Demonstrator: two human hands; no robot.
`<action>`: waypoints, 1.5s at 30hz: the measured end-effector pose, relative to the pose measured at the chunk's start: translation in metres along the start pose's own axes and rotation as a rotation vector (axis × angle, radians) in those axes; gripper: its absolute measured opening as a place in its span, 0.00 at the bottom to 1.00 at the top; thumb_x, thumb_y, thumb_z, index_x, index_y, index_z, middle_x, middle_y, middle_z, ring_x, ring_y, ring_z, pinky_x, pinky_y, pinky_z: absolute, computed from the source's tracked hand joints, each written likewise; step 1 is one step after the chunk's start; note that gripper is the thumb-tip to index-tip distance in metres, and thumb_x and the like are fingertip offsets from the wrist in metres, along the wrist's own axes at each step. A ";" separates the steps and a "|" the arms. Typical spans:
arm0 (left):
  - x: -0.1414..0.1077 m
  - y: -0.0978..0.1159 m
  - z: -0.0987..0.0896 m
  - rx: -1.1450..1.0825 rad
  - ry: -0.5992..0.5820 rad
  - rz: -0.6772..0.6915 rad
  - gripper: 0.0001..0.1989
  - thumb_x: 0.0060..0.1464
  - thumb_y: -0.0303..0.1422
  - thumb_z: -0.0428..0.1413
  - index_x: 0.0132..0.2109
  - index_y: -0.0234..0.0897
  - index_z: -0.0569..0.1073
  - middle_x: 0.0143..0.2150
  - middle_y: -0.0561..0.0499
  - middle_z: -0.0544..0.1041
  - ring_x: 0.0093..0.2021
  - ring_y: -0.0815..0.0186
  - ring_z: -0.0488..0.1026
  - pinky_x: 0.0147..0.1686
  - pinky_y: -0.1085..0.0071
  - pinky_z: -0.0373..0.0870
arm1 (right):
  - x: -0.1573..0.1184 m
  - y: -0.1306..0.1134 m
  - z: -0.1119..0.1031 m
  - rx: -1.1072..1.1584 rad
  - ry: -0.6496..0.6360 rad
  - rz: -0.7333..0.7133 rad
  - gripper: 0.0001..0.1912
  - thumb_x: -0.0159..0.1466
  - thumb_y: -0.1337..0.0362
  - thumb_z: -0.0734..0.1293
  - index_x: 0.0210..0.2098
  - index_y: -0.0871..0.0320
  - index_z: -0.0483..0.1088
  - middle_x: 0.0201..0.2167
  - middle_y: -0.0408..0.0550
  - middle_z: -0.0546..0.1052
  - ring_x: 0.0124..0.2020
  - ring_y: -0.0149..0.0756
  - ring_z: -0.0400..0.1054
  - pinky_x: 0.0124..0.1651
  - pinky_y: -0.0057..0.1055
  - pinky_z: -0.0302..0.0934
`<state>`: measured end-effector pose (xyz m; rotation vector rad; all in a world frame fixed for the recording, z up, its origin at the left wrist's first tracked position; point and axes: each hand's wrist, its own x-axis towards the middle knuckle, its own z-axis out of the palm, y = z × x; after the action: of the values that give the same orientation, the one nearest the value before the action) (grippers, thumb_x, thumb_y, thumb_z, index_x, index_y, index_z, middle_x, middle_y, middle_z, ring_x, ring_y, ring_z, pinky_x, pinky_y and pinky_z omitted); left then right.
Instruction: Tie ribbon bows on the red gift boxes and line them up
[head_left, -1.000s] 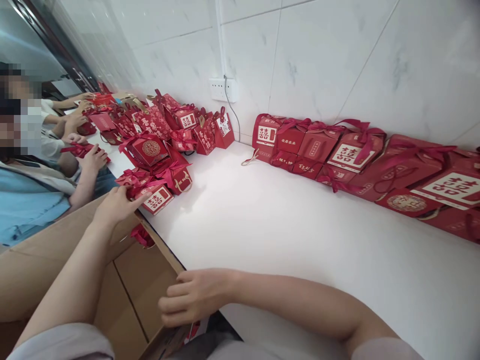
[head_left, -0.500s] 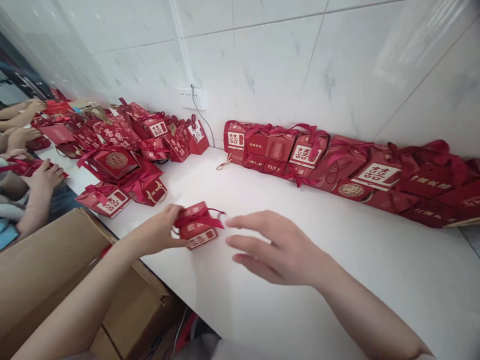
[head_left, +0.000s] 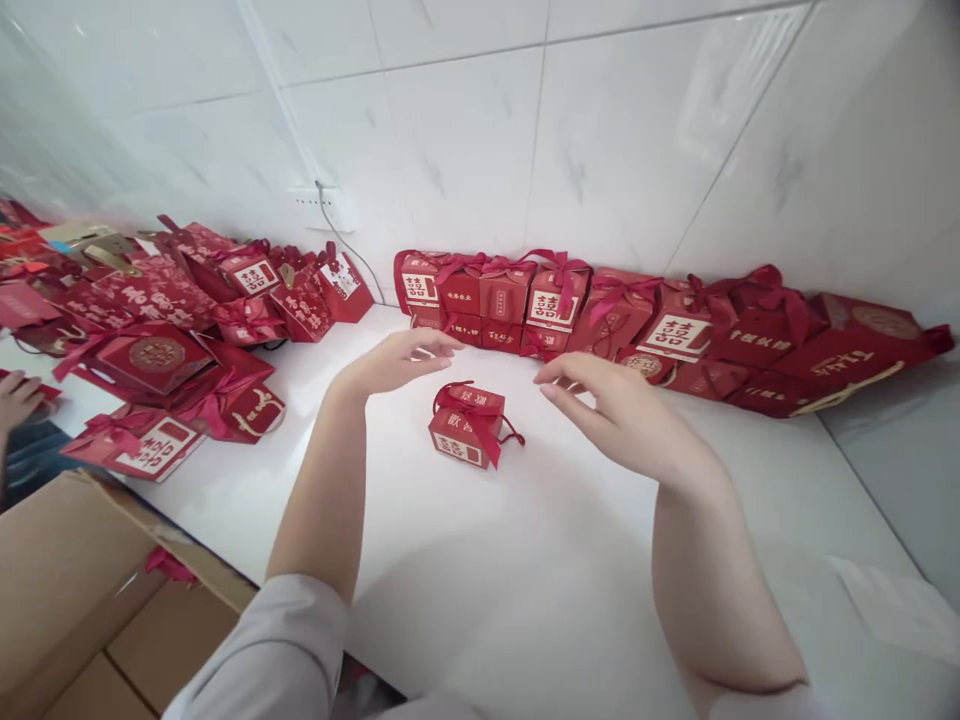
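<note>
Red ribboned box [head_left: 463, 428] between left hand [head_left: 390, 364] and right hand [head_left: 626, 408], both empty, fingers loosely spread, white label [head_left: 459, 450] facing the camera, long axis unclear

White tabletop [head_left: 495, 590], smooth, set against tiled wall [head_left: 472, 130]. Resting directly on it: one small red box [head_left: 456, 428], ribbon-tied, light lettering, standing apart at middle. Long row of red boxes [head_left: 615, 318] along wall, largely stacked two high, lower tier on tabletop. At left, loose heap of assorted red boxes [head_left: 154, 355], several tilted, foremost near table edge.
</note>
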<state>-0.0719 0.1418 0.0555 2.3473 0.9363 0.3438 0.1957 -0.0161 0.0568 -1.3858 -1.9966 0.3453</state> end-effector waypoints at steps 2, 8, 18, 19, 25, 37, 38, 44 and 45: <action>-0.005 -0.007 0.007 -0.007 0.094 0.001 0.17 0.60 0.43 0.51 0.50 0.41 0.75 0.52 0.48 0.76 0.51 0.62 0.72 0.50 0.66 0.68 | 0.006 0.010 0.010 -0.005 -0.119 0.074 0.12 0.71 0.59 0.57 0.40 0.54 0.71 0.38 0.45 0.78 0.36 0.36 0.71 0.35 0.30 0.60; -0.022 -0.032 0.042 -0.059 -0.006 -0.080 0.17 0.54 0.42 0.57 0.49 0.42 0.74 0.51 0.48 0.73 0.47 0.62 0.71 0.42 0.67 0.69 | 0.020 0.020 0.054 -0.020 -0.323 0.275 0.27 0.69 0.46 0.55 0.24 0.56 0.70 0.23 0.47 0.74 0.26 0.36 0.67 0.28 0.31 0.51; -0.040 -0.033 0.091 -0.295 0.246 -0.088 0.12 0.56 0.42 0.58 0.35 0.37 0.71 0.38 0.50 0.68 0.37 0.67 0.67 0.35 0.70 0.65 | 0.015 0.040 0.075 0.314 -0.456 0.268 0.16 0.65 0.54 0.61 0.27 0.57 0.68 0.25 0.41 0.73 0.26 0.31 0.64 0.28 0.28 0.53; -0.040 -0.033 0.092 -0.344 0.258 -0.081 0.12 0.56 0.42 0.58 0.33 0.37 0.71 0.37 0.51 0.67 0.37 0.67 0.67 0.35 0.70 0.64 | 0.015 0.043 0.071 0.313 -0.436 0.266 0.16 0.66 0.54 0.61 0.27 0.57 0.68 0.25 0.41 0.72 0.26 0.31 0.63 0.29 0.28 0.53; -0.040 -0.030 0.095 -0.501 0.211 -0.032 0.13 0.57 0.39 0.58 0.29 0.36 0.72 0.36 0.51 0.66 0.36 0.68 0.65 0.36 0.70 0.64 | 0.015 0.051 0.050 0.271 -0.376 0.287 0.14 0.67 0.56 0.58 0.30 0.56 0.67 0.28 0.42 0.73 0.29 0.32 0.64 0.32 0.29 0.55; -0.036 -0.029 0.100 -0.364 0.366 -0.078 0.11 0.53 0.41 0.61 0.30 0.38 0.77 0.41 0.49 0.73 0.42 0.64 0.70 0.39 0.68 0.65 | 0.005 0.051 0.036 -0.030 -0.387 0.304 0.13 0.69 0.58 0.58 0.31 0.54 0.68 0.30 0.42 0.76 0.29 0.34 0.65 0.31 0.29 0.53; -0.036 -0.028 0.101 -0.412 0.362 -0.069 0.13 0.54 0.41 0.61 0.29 0.37 0.75 0.44 0.48 0.73 0.45 0.63 0.70 0.43 0.67 0.66 | 0.005 0.050 0.037 -0.063 -0.394 0.301 0.13 0.69 0.59 0.58 0.31 0.54 0.68 0.30 0.43 0.76 0.29 0.34 0.66 0.31 0.29 0.52; -0.032 -0.024 0.109 -0.719 0.224 -0.102 0.19 0.61 0.44 0.53 0.27 0.36 0.69 0.59 0.46 0.69 0.58 0.56 0.67 0.60 0.59 0.62 | 0.005 0.046 0.044 -0.323 -0.380 0.305 0.14 0.70 0.61 0.56 0.30 0.55 0.64 0.29 0.44 0.76 0.28 0.36 0.67 0.29 0.31 0.50; -0.032 -0.025 0.110 -0.726 0.194 -0.100 0.19 0.60 0.44 0.53 0.27 0.36 0.69 0.60 0.46 0.68 0.59 0.55 0.66 0.60 0.58 0.62 | 0.005 0.045 0.046 -0.356 -0.374 0.305 0.13 0.70 0.62 0.56 0.30 0.55 0.64 0.29 0.44 0.76 0.28 0.37 0.67 0.29 0.31 0.50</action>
<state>-0.0607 0.0879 -0.0475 1.6179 0.8289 0.7396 0.1975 0.0140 -0.0003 -1.9814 -2.2205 0.4245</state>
